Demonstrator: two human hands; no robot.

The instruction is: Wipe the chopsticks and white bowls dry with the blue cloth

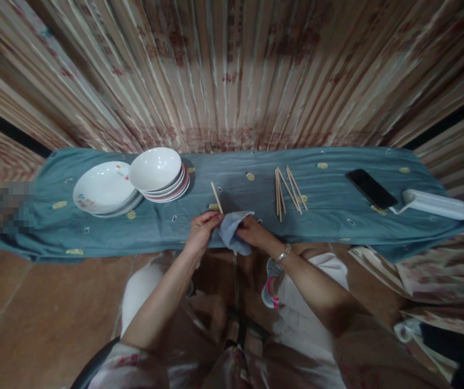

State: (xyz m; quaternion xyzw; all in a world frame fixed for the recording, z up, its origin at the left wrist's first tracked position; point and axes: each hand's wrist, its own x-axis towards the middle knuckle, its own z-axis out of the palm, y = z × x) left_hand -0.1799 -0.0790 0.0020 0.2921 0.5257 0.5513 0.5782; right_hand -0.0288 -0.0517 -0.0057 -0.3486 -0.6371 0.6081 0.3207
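My left hand (204,229) is closed around a wooden chopstick (216,195), whose upper end points up and away from me. A blue-grey cloth (232,230) is wrapped about the chopstick's lower part. My right hand (251,229) grips that cloth, its fingers partly hidden behind the folds. Both hands are close together over the near edge of the table. Just beyond my right hand, several loose chopsticks (278,195) lie side by side on the tablecloth. How many chopsticks are inside the cloth I cannot tell.
A blue-green patterned tablecloth (232,167) covers the narrow table. On the left stand a stack of white bowls (156,170) and a stack of flowered plates (104,186). To the right lie a black phone (370,188) and a white object (436,204). Pleated curtains (232,81) hang behind.
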